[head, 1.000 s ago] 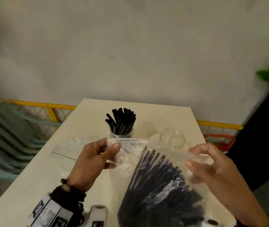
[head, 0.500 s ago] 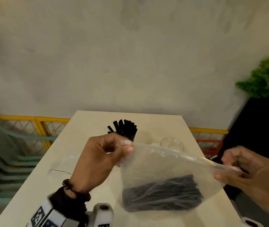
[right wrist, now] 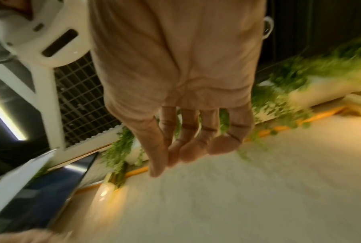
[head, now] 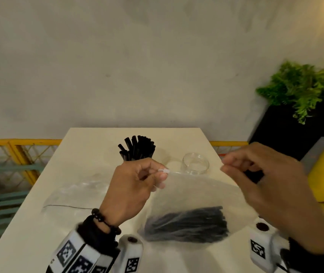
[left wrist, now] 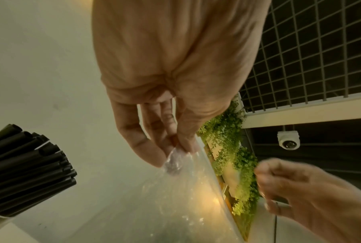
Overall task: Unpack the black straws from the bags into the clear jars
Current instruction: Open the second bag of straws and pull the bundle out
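Right hand (head: 271,186) nearer (white table (head: 62,223))

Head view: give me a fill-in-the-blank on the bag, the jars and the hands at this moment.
1. The left hand pinches a top corner of the ____.
2. The straws inside the bag lie at its ____.
3. The jar nearer the right hand is ____.
4. The other jar holds black ____.

Missing words: bag; bottom; empty; straws

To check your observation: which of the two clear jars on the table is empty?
The low clear glass jar on the right is empty; the other jar holds upright black straws.
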### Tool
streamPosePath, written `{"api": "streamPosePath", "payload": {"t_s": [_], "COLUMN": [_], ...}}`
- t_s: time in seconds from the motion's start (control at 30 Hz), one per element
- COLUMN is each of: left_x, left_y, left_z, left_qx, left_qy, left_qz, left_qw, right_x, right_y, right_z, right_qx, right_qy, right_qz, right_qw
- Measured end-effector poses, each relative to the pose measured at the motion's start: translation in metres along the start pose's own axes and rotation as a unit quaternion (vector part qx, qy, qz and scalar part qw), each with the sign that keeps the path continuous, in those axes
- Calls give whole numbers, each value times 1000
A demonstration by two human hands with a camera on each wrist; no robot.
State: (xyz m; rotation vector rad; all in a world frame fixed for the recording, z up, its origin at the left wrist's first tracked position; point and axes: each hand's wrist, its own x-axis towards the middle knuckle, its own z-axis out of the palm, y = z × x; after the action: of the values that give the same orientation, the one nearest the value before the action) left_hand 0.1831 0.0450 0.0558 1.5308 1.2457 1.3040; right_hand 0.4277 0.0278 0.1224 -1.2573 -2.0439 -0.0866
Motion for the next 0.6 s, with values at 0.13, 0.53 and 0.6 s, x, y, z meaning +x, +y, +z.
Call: {"api": "streamPosePath", "payload": {"t_s": [0.13, 0.53, 0.6], "left_x": [1, 6, 9], "left_y": [3, -2, -6], "left_z": [3, -29, -38], "left_qx": [3, 73, 83], "left_qy": [-12, 43, 53], "left_qz": [9, 17, 20], "left_qw": [1000, 996, 995], "right_x": [8, -2, -13], "right_y": [-29, 17, 42], "right_z": [57, 48, 32], "right_qx": [18, -13, -34], "right_qy": [-144, -160, -163], "right_qz": [-31, -38, -17], "right_qw": [989, 986, 986]}}
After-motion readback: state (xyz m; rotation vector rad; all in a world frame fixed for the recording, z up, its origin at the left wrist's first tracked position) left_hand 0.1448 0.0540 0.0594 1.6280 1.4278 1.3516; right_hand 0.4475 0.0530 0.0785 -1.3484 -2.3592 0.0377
